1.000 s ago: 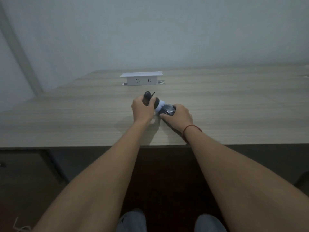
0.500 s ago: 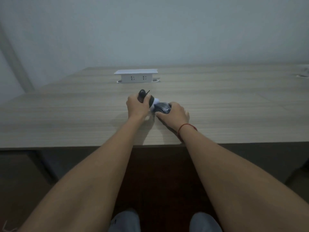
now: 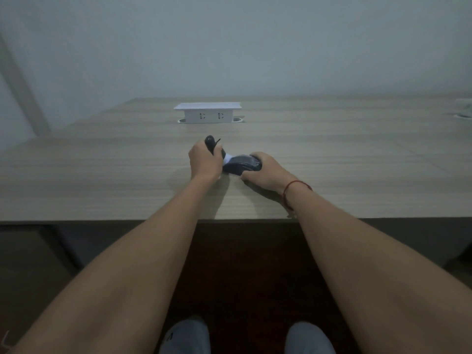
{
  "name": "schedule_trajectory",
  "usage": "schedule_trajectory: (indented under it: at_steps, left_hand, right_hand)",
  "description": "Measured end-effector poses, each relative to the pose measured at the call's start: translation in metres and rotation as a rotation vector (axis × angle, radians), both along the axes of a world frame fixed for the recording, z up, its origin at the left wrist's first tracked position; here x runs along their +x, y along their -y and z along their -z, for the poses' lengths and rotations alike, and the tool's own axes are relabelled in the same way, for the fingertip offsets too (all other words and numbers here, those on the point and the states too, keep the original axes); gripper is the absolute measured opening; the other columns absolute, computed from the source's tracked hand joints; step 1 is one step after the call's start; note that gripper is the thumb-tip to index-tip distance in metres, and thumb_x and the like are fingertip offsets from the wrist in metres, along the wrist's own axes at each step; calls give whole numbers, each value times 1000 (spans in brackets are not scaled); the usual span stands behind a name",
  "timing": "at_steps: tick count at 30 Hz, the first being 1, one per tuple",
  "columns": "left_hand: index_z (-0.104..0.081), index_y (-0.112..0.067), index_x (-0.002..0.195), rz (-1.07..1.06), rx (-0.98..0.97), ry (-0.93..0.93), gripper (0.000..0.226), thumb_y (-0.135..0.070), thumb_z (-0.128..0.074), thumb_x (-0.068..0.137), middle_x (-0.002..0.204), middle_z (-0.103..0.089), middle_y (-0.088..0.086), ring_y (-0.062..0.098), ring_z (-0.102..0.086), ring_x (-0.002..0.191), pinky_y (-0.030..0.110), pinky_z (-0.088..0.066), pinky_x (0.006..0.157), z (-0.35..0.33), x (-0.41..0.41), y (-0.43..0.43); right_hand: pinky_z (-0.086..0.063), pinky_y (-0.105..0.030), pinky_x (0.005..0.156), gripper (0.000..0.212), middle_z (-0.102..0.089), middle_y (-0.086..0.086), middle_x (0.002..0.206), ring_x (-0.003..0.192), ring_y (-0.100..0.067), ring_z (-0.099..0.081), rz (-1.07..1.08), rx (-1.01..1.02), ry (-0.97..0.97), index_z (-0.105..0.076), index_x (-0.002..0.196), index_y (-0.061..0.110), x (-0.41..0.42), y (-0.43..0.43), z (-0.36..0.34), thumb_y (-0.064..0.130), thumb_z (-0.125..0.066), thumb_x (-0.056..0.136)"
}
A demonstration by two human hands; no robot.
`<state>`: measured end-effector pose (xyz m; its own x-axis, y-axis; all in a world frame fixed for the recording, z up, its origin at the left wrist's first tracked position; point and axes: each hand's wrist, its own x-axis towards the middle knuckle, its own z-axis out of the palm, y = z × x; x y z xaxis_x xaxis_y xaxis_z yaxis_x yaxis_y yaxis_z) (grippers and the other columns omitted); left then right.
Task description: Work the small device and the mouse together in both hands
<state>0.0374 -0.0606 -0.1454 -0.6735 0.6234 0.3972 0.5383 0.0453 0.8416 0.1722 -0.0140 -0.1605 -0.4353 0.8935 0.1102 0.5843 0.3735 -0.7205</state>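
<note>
My left hand (image 3: pixel 204 163) grips a dark rounded object (image 3: pixel 211 143) whose top pokes out above the fingers, with a thin black strand beside it. My right hand (image 3: pixel 267 172) holds a dark computer mouse (image 3: pixel 242 164) on the wooden table (image 3: pixel 102 180), thumb on its near side. Between the two dark pieces shows a small white part (image 3: pixel 228 158). Both hands sit close together near the table's middle. A red string circles my right wrist (image 3: pixel 293 186).
A white socket box (image 3: pixel 208 112) stands on the table behind the hands, with two outlets facing me. Another pale item (image 3: pixel 463 108) lies at the far right edge. The table's front edge (image 3: pixel 76 221) runs across the view, and my knees (image 3: pixel 186 335) show below.
The view has shifted slightly. My hands have drawn a little apart, and the mouse shows more fully between them.
</note>
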Motion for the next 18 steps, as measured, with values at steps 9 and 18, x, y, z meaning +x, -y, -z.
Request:
schedule_trajectory:
  at_steps: [9, 18]
  left_hand:
    - [-62, 0, 112, 80, -43, -53, 32, -26, -57, 94, 110, -65, 14, 25, -61, 99, 28, -45, 79, 0, -3, -1]
    - [-60, 2, 113, 60, -14, 41, 34, -26, -57, 94, 112, -65, 17, 28, -61, 104, 30, -45, 81, 3, -2, 3]
  right_hand:
    - [-45, -46, 102, 74, -53, -5, 128, 119, -25, -50, 42, 58, 14, -52, 130, 28, -1, -1, 3, 64, -71, 68]
    - [-44, -32, 99, 75, -53, -5, 135, 121, -21, -52, 71, 27, -218, -48, 134, 15, 5, 4, 6, 32, -84, 71]
